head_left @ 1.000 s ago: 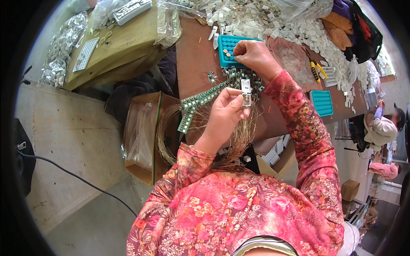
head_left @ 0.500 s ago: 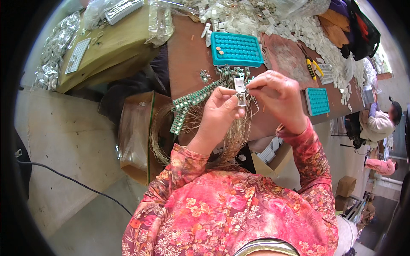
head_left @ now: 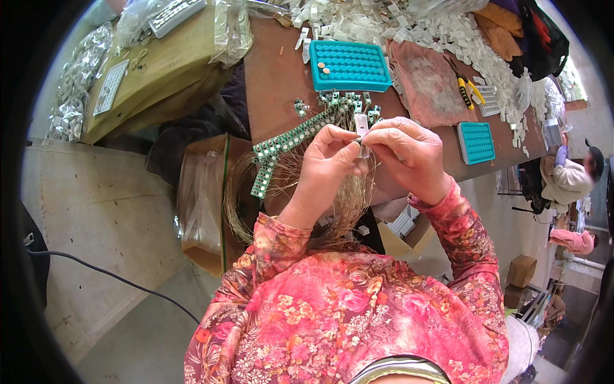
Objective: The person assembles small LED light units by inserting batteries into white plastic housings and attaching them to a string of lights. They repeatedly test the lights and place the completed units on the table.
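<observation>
Between the fingertips of both hands is a small white plastic case (head_left: pixel 361 123), its upper half showing above them. My left hand (head_left: pixel 325 168) pinches its lower part from the left. The thumb and fingers of my right hand (head_left: pixel 414 152) are closed against its middle from the right; whether they also hold a tiny part is hidden. Just beyond the hands lie several small green circuit boards (head_left: pixel 288 142), some in joined strips. A bundle of thin, pale coppery wires (head_left: pixel 350 200) hangs from them over the table's near edge.
A teal tray (head_left: pixel 353 86) holding two small round discs stands beyond the hands, a smaller teal tray (head_left: pixel 476 142) to the right. Yellow-handled cutters (head_left: pixel 472 95) lie by a pinkish cloth (head_left: pixel 422 83). White plastic parts (head_left: pixel 364 24) are heaped behind. An open cardboard box (head_left: pixel 203 198) stands left.
My right hand has moved in closer to my left, and its fingers now cover the case's lower compartment, which showed before. The view has shifted slightly.
</observation>
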Demonstrator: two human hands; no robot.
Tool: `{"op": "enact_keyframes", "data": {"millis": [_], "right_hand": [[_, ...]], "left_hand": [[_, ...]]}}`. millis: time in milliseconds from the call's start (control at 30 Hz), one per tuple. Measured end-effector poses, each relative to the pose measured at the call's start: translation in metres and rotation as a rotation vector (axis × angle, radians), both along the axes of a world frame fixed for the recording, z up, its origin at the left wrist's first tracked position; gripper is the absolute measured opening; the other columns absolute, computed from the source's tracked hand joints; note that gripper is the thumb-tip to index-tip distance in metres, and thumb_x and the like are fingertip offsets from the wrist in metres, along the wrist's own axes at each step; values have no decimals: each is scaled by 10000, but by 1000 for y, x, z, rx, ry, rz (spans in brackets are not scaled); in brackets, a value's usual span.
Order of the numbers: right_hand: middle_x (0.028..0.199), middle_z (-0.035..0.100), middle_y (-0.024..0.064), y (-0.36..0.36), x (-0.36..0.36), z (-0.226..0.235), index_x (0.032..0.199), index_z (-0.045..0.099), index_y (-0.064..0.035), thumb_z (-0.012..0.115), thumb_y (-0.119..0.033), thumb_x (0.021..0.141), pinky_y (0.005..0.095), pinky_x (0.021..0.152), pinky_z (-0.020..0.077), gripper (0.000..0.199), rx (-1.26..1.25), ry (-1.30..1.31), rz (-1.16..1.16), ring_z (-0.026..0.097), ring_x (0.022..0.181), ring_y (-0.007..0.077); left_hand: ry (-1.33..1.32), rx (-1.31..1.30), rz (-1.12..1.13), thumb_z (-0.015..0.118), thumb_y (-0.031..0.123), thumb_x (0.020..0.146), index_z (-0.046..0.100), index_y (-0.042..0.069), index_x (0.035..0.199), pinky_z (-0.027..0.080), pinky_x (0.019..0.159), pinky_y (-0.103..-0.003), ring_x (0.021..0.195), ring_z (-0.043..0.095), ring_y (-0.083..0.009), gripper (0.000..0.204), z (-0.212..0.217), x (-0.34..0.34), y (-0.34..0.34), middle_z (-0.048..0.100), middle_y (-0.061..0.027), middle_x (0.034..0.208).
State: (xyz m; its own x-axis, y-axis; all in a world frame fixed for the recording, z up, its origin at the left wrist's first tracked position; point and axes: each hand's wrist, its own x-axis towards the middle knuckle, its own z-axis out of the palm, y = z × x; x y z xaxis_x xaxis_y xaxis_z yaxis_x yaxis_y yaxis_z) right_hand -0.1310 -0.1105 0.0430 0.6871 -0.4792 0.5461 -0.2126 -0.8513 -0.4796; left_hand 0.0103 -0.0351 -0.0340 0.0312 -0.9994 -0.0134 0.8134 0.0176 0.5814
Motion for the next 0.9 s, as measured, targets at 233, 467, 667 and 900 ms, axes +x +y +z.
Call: {"op": "enact_keyframes", "data": {"millis": [233,467,667,900], "right_hand": [[798,636,105,2,2,10,883,647,-47,700,-26,740,345,650,524,153,131,87,-32,640,740,278],[784,644,81,7,5,-2,895,655,-65,663,-73,750,387,736,526,145,-251,107,-71,647,738,248],[1002,694,77,26,3,-20,1045,672,-39,656,-78,794,355,879,507,255,-380,97,-88,679,916,185],[898,633,-9,10,-11,14,1088,636,-11,632,-128,904,204,711,456,219,960,-182,-168,562,793,58]], "left_hand": [[-13,2,3,605,93,925,528,26,1010,501,637,-231,717,623,-129,133,2,0,0,629,-70,865],[47,41,39,584,87,937,525,26,1015,486,602,-221,689,608,-115,115,-1,0,0,624,-64,870],[118,122,123,573,98,949,517,32,1029,491,627,-218,713,600,-108,118,-2,-3,-1,617,-59,901],[167,-50,-175,582,125,945,525,35,1128,479,691,-236,859,592,-118,211,10,1,6,626,-63,1009]]}}
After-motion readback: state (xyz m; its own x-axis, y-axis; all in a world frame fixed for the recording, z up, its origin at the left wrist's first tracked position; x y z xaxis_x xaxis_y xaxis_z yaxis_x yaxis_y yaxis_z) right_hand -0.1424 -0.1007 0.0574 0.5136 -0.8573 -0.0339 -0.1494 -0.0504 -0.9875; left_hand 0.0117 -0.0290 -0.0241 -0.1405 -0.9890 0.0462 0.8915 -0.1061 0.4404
